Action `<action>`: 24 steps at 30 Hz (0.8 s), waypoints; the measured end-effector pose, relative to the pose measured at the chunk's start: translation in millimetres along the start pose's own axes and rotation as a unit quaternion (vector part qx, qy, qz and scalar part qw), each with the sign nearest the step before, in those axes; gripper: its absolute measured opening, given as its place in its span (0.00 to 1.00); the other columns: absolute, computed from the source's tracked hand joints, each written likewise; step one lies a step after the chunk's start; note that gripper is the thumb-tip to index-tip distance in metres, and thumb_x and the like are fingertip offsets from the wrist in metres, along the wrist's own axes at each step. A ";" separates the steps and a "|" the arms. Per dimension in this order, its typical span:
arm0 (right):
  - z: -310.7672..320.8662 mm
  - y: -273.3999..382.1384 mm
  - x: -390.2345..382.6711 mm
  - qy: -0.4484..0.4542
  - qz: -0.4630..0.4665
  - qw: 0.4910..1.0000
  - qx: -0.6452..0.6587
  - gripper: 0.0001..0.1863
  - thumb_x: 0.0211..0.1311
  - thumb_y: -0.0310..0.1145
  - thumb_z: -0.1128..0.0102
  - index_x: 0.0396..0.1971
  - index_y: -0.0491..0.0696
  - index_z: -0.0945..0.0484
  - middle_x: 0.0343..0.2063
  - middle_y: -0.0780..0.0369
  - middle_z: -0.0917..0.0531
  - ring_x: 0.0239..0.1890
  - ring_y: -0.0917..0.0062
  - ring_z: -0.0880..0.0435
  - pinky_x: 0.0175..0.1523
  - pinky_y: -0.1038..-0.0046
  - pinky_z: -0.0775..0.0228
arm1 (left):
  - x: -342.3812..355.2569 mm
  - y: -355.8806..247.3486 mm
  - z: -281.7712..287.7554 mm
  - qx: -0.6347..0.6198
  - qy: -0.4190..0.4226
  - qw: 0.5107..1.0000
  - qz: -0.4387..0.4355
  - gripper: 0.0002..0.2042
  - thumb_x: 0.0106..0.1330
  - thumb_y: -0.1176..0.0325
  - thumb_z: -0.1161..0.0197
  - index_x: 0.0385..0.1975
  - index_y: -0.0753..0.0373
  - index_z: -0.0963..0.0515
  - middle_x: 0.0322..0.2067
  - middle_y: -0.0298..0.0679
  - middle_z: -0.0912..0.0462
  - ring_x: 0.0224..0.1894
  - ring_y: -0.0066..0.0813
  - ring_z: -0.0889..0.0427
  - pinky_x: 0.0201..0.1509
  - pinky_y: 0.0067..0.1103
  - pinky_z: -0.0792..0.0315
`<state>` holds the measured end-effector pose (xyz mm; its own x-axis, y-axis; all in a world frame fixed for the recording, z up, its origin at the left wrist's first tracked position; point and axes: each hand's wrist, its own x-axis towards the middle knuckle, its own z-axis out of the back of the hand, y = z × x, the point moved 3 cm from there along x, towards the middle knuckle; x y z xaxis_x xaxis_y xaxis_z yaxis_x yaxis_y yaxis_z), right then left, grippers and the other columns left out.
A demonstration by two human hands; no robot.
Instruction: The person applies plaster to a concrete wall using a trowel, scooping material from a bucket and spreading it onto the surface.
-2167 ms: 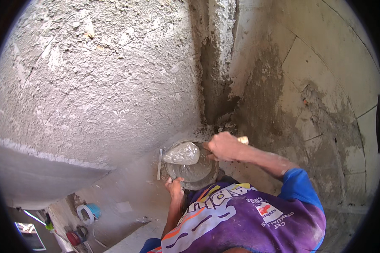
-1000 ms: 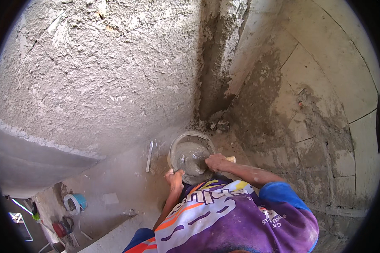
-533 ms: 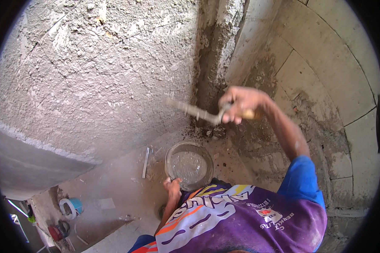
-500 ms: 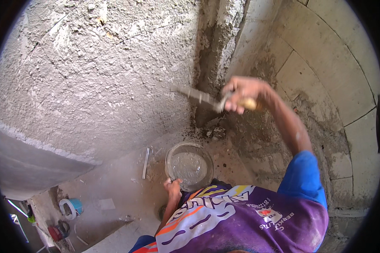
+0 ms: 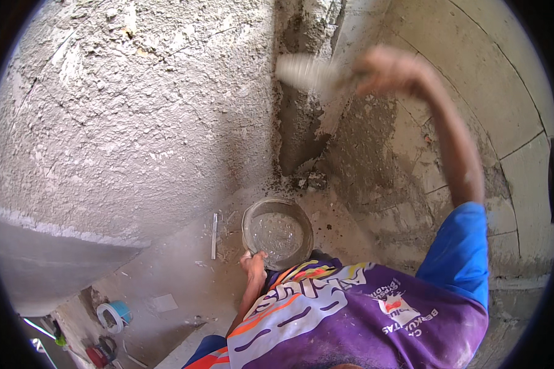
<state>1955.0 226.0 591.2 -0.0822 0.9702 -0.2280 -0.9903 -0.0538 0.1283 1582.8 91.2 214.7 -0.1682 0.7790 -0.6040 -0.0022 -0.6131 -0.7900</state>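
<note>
My right hand (image 5: 388, 72) is raised at the wall corner, closed round a trowel (image 5: 306, 72). Motion blurs both the hand and the blade, which points left toward the dark recess in the corner. Below, my left hand (image 5: 253, 263) grips the near left rim of a round bucket (image 5: 308, 237), held close to my body. Wet grey mortar (image 5: 278, 236) lies inside the bucket. The wall (image 5: 135, 117) ahead and to the left carries rough grey mortar, and wet patches of it (image 5: 363, 154) darken the block wall on the right.
On the floor at lower left stand a blue and white pail (image 5: 122, 312) and a red and black object (image 5: 100, 353). A thin pale strip (image 5: 214, 236) lies left of the bucket. Mortar crumbs and rubble (image 5: 314, 181) sit at the corner's foot. Large pale blocks (image 5: 474, 80) form the right wall.
My right hand has swung up and slightly right with the trowel, whose blade now shows broader. My left hand stays on the bucket rim.
</note>
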 end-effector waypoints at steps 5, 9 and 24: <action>-269.6 32.2 -16.8 0.252 0.051 0.966 -0.014 0.08 0.45 0.34 0.47 0.22 0.47 0.21 0.23 0.58 0.20 0.29 0.71 0.20 0.32 0.69 0.27 | 11.2 -5.8 -21.9 -0.014 0.078 0.996 -0.042 0.17 0.35 0.80 0.43 0.32 0.72 0.28 0.28 0.38 0.24 0.29 0.26 0.28 0.34 0.21 0.32; -411.2 75.7 -39.0 0.210 -0.078 0.971 0.080 0.09 0.42 0.31 0.49 0.25 0.47 0.22 0.27 0.57 0.19 0.33 0.66 0.19 0.35 0.67 0.27 | 25.5 -1.3 -30.7 -0.012 0.132 0.990 -0.056 0.19 0.36 0.83 0.46 0.35 0.73 0.27 0.30 0.39 0.23 0.31 0.26 0.27 0.34 0.20 0.32; -410.1 45.2 -108.6 0.245 -0.193 0.652 0.692 0.07 0.44 0.28 0.42 0.14 0.43 0.28 0.10 0.65 0.29 0.09 0.82 0.32 0.13 0.79 0.42 | 3.4 -40.5 -58.4 0.008 0.118 0.993 -0.011 0.12 0.39 0.83 0.45 0.28 0.70 0.26 0.23 0.37 0.23 0.22 0.23 0.27 0.24 0.18 0.34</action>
<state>1873.1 21.3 226.0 -0.2190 0.6382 -0.7380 0.0726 0.7649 0.6400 1639.9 126.3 238.6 0.0678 0.8000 -0.5962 -0.0199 -0.5964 -0.8025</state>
